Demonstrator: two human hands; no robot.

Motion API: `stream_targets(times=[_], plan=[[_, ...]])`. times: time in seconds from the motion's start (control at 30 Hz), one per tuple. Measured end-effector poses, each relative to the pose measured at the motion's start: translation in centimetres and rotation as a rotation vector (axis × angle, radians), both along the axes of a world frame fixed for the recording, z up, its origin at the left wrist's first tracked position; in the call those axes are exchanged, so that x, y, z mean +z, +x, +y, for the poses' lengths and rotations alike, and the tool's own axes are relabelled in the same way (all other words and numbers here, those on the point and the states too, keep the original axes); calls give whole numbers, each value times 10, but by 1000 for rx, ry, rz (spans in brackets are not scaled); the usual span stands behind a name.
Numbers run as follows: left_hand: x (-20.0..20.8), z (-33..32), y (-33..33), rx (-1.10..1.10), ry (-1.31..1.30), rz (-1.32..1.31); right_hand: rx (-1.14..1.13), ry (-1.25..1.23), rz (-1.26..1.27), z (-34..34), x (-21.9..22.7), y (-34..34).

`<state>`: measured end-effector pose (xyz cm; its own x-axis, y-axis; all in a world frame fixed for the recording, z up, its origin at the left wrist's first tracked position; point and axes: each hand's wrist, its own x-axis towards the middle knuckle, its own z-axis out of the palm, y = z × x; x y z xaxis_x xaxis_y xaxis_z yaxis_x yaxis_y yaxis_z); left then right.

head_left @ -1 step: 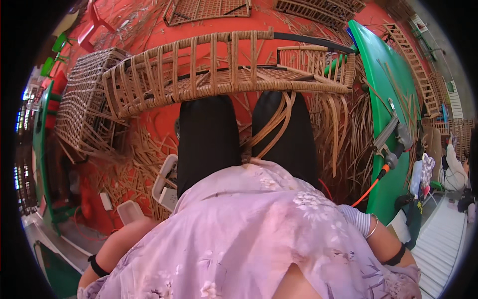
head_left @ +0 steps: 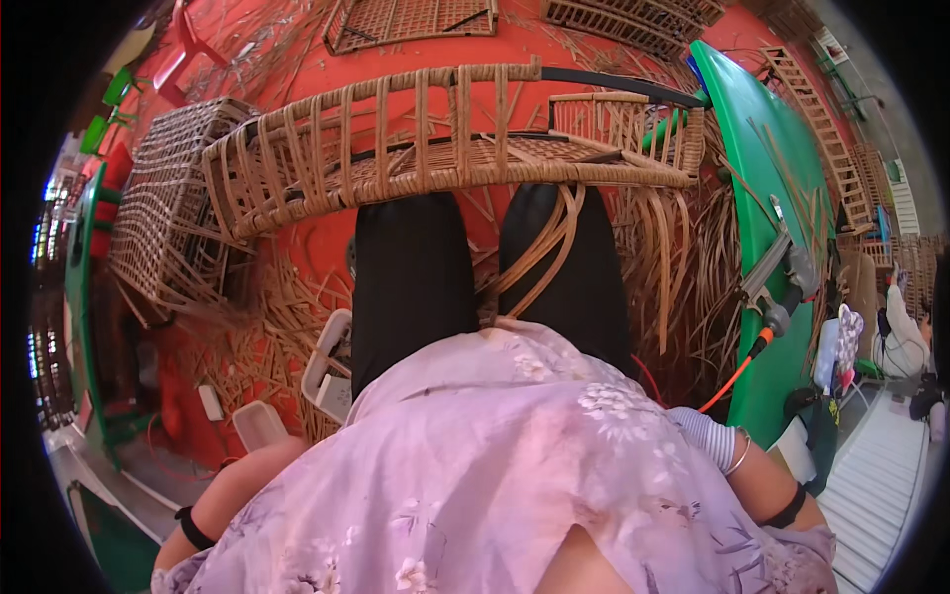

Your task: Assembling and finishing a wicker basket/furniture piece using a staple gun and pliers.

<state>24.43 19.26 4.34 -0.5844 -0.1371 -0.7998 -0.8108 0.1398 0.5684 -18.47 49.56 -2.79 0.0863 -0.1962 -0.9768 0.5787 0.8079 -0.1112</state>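
Neither of my hands shows. My left arm (head_left: 242,485), with a black band on it, runs down beside my lilac flowered top, and the hand is hidden behind my body. My right arm (head_left: 767,475) has a striped sleeve, a bracelet and a black band; its hand is hidden too. In front of me a half-woven rattan basket frame (head_left: 396,178) rests across my knees. Its rim is wrapped on the left, while a bare black bar (head_left: 623,81) shows at the right. Loose rattan strips (head_left: 564,238) hang from it over my right thigh.
A woven basket (head_left: 173,188) stands at the left, beside scattered cane offcuts (head_left: 267,337) on the red floor. On the right is a green table (head_left: 762,148) holding an air tool (head_left: 777,277) with an orange hose. White plastic containers (head_left: 259,424) lie near my left arm.
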Motion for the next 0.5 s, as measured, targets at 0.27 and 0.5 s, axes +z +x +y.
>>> stream_targets(times=[0.27, 0.5], plan=[[-63, -30, 9, -233, 166, 79, 672, -432, 314, -17, 36, -20], [-91, -31, 1, -300, 234, 124, 589, -1082, 730, -93, 63, -42]])
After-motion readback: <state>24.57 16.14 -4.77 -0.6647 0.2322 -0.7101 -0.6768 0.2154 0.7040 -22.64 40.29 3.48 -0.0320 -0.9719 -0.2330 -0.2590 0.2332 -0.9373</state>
